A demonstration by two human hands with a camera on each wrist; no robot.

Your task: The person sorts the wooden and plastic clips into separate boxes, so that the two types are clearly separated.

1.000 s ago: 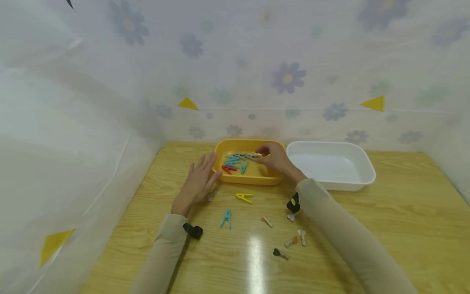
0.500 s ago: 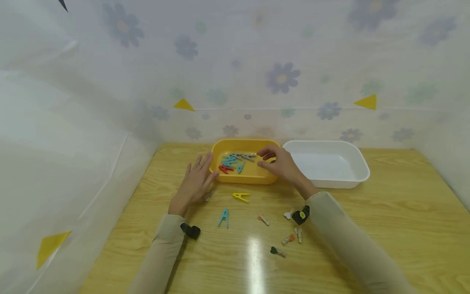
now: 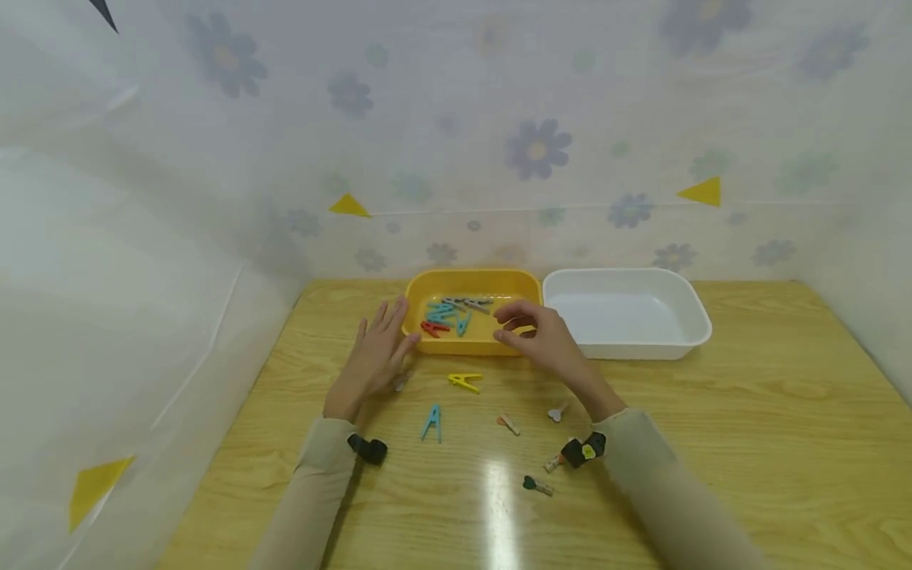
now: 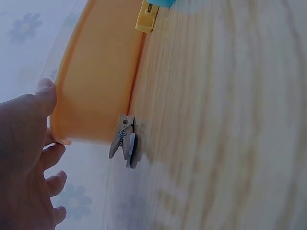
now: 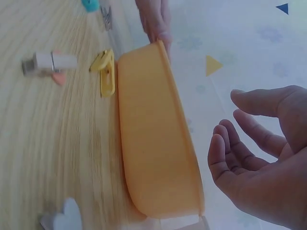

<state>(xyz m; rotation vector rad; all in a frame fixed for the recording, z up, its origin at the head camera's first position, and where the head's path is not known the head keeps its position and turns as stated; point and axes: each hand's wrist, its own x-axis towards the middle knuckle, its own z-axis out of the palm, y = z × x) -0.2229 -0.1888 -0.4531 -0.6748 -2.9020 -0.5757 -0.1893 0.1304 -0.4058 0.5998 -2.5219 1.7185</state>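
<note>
My left hand (image 3: 374,356) rests with straightened fingers against the left end of a yellow tray (image 3: 470,347). In the left wrist view, its thumb touches the rim of this tray (image 4: 98,72). Inside lie blue clothespins (image 3: 440,313), a red clothespin (image 3: 434,328) and grey clothespins (image 3: 476,304). Above the tray's front right corner hovers my right hand (image 3: 545,340), fingers loosely bent and holding nothing. The right wrist view shows a gap between its thumb and fingers (image 5: 240,148). On the table before the tray are a yellow clothespin (image 3: 465,381) and a blue clothespin (image 3: 432,423).
A white tray (image 3: 627,350) stands against the yellow one's right side. Small wooden clothespins with heart or coloured decorations lie nearer me, including a dark green one (image 3: 537,485) and an orange one (image 3: 508,425). Another wooden clothespin (image 4: 123,139) sits beneath my left hand.
My right fingers have left a grey clothespin, which lies in the yellow tray. That hand has drawn back toward me and its fingers have parted. My left hand stays at the rim.
</note>
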